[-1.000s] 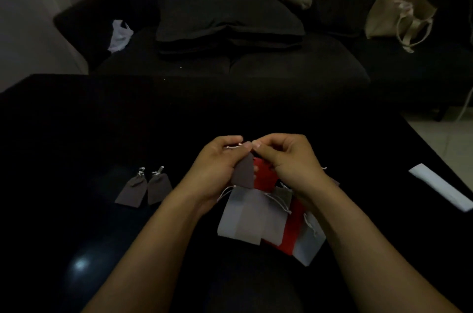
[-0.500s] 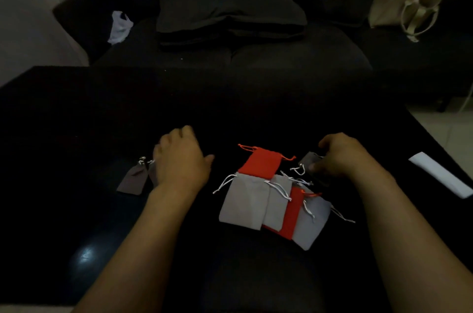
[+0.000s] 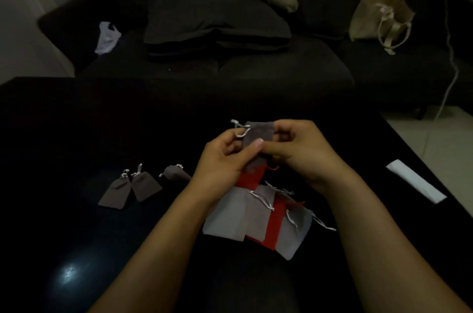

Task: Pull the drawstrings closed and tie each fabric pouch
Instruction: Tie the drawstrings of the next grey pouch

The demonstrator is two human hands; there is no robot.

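A small dark grey pouch [image 3: 258, 133] is held up above the black table [image 3: 76, 120] between both hands. My left hand [image 3: 220, 161] pinches its left side, where a white drawstring [image 3: 239, 128] loops out. My right hand [image 3: 299, 151] grips its right side with curled fingers. Under the hands lies a pile of loose pouches [image 3: 256, 218], light grey and red, with their strings spread out. Three tied dark grey pouches lie to the left: two side by side [image 3: 130, 188] and a third [image 3: 175, 173] next to my left wrist.
A white paper strip [image 3: 416, 180] lies near the table's right edge. Behind the table stands a dark sofa [image 3: 217, 72] with a grey cushion [image 3: 212, 18], a beige bag [image 3: 378, 18], a white plastic bag [image 3: 107, 36] and a person's arm.
My left hand set a tied dark pouch down beside the two on the left. My right hand picked another dark grey pouch from the pile, and both hands now hold it up.
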